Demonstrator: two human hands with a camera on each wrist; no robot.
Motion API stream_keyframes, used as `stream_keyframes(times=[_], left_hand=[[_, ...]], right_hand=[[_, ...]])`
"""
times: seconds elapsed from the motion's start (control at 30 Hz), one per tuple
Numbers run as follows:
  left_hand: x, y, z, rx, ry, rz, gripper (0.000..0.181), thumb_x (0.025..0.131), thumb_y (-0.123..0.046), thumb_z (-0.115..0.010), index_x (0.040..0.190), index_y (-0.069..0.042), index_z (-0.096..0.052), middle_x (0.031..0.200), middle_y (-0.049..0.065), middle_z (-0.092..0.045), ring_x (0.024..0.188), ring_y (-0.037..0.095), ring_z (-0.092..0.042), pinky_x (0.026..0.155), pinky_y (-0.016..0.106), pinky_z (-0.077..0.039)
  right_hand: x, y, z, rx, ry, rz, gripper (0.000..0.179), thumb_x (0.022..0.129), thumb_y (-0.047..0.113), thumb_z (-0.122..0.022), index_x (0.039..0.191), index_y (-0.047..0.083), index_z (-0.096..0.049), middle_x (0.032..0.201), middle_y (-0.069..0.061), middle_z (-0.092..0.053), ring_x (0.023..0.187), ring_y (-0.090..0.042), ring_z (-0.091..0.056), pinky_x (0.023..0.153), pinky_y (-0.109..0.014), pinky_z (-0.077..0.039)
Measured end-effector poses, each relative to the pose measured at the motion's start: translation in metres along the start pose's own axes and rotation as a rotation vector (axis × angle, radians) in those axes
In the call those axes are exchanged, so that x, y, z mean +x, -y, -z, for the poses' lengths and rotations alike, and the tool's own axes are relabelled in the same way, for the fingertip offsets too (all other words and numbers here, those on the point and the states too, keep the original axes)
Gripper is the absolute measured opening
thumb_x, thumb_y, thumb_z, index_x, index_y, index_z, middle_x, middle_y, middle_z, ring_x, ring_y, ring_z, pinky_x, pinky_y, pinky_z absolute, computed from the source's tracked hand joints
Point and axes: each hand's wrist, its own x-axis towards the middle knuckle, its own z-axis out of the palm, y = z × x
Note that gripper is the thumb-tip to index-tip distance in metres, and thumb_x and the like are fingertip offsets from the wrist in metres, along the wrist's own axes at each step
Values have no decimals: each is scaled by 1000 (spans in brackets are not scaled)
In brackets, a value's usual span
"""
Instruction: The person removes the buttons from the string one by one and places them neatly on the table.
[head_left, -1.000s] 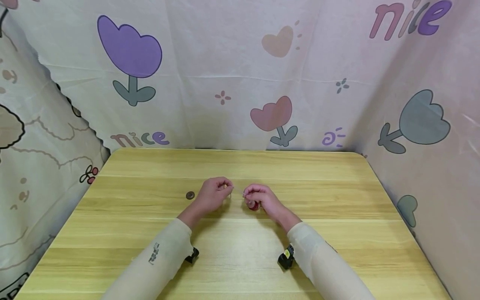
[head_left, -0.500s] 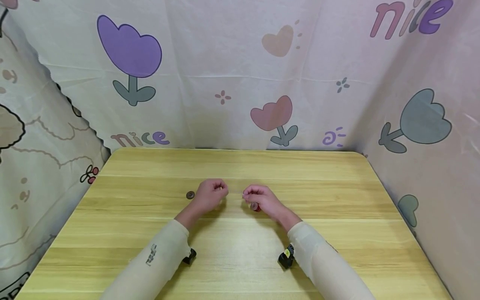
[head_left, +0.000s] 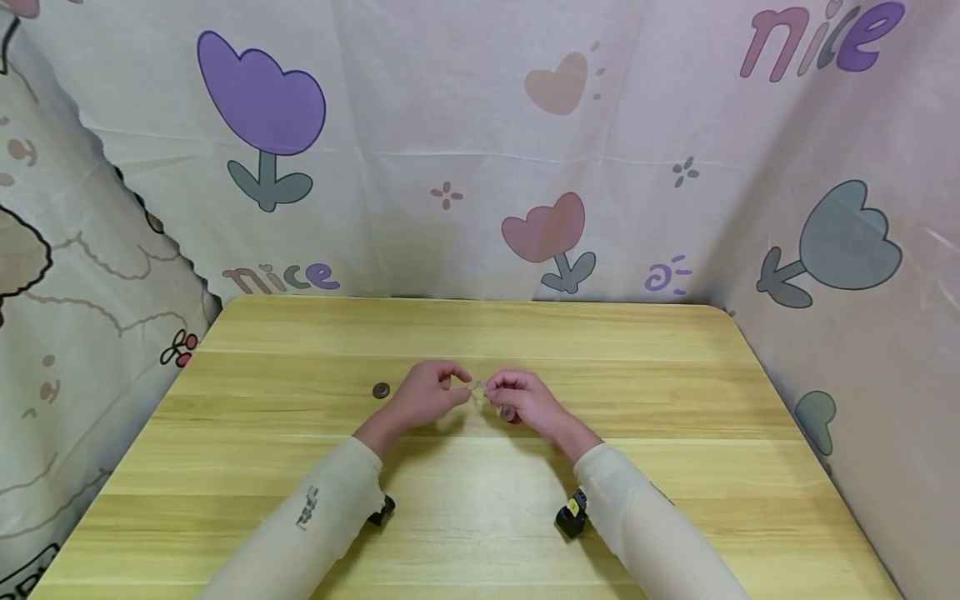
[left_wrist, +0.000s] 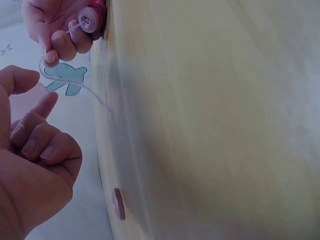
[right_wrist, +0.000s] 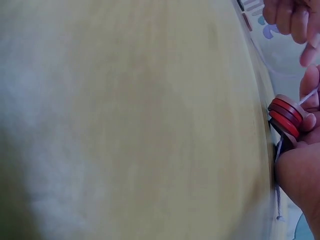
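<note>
In the head view my right hand (head_left: 525, 396) pinches a thin white string (left_wrist: 80, 84) between thumb and fingertips. A stack of red, dark and brown buttons (right_wrist: 286, 117) is threaded on that string and hangs below the right palm. One string end trails down with a knot in the right wrist view; the other sticks out past the fingertips and curves. My left hand (head_left: 427, 392) is close by to the left, thumb and forefinger apart with the string's free end near them. Left of that hand, a single brown button (head_left: 381, 390) lies on the table.
The wooden table (head_left: 480, 517) spreads under both arms. A printed cloth (head_left: 420, 100) hangs behind it and along both sides. Black wrist cameras (head_left: 572, 514) sit under the sleeves.
My left hand first drew back left with its fingertips together, then came right again, thumb and forefinger now parted by the string. The right hand has stayed nearly still, holding the string.
</note>
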Motion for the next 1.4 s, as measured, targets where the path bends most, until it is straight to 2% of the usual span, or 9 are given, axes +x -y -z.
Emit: stream_keyframes(times=[0.17,0.3,0.47,0.63,0.9,1.0,1.1,1.27,1.4], left_hand=[[4,-2,-4,89,24,-86,19,93,-25,-70,110,-16,-73,54,-5,-36,45,11,-28,43,26,-22],[6,-5,-5,155,27,-110,20,95,-30,-68,111,-19,-74,55,-5,-37,46,11,-29,45,28,-20],[7,-8,-5,186,20,-102,7,97,-31,-67,97,-29,-74,57,-6,-41,50,11,-36,63,45,-31],[7,-6,-4,148,12,-94,11,99,-29,-64,91,-30,-71,61,-5,-45,54,12,-41,78,63,-23],[6,-2,-5,97,3,-96,11,99,-26,-64,91,-25,-70,61,-4,-46,57,14,-45,84,63,-23],[5,-3,-4,89,5,-88,11,100,-25,-63,93,-22,-70,61,-4,-46,57,15,-45,84,61,-24],[5,-3,-4,84,9,-87,11,100,-26,-63,94,-20,-71,60,-5,-45,57,14,-44,84,59,-25],[5,-2,-3,83,11,-86,12,100,-27,-63,96,-19,-71,60,-4,-45,56,14,-45,83,57,-25],[4,-2,-3,74,7,-81,11,100,-27,-63,96,-19,-71,60,-4,-46,55,14,-46,82,55,-27]], right_hand=[[0,-1,0,1,-2,-1,18,97,8,-59,102,-9,-61,81,-8,-57,58,-17,-41,53,-28,-35],[1,-2,0,1,0,-3,20,98,9,-59,103,-10,-60,82,-8,-58,58,-17,-41,53,-28,-35],[2,-1,0,-16,-3,-6,21,97,11,-60,103,-10,-61,84,-10,-58,60,-18,-43,54,-28,-37],[3,1,1,-31,11,-9,20,98,10,-60,105,-8,-62,87,-13,-59,62,-19,-45,56,-28,-40],[3,4,5,-49,53,7,19,97,3,-60,110,-10,-64,91,-31,-58,68,-22,-49,60,-30,-42],[2,5,8,-104,-10,11,21,96,5,-59,113,-6,-66,101,-26,-64,84,-25,-60,75,-35,-49],[0,5,11,-174,-70,13,24,94,3,-60,115,-3,-67,111,-17,-67,101,-26,-61,90,-38,-47],[-2,3,14,-409,-65,37,28,87,9,-74,114,3,-69,101,-9,-63,88,-23,-59,78,-36,-48],[-4,3,16,-592,-32,70,35,81,13,-82,113,8,-70,101,-6,-59,87,-21,-53,77,-37,-45]])
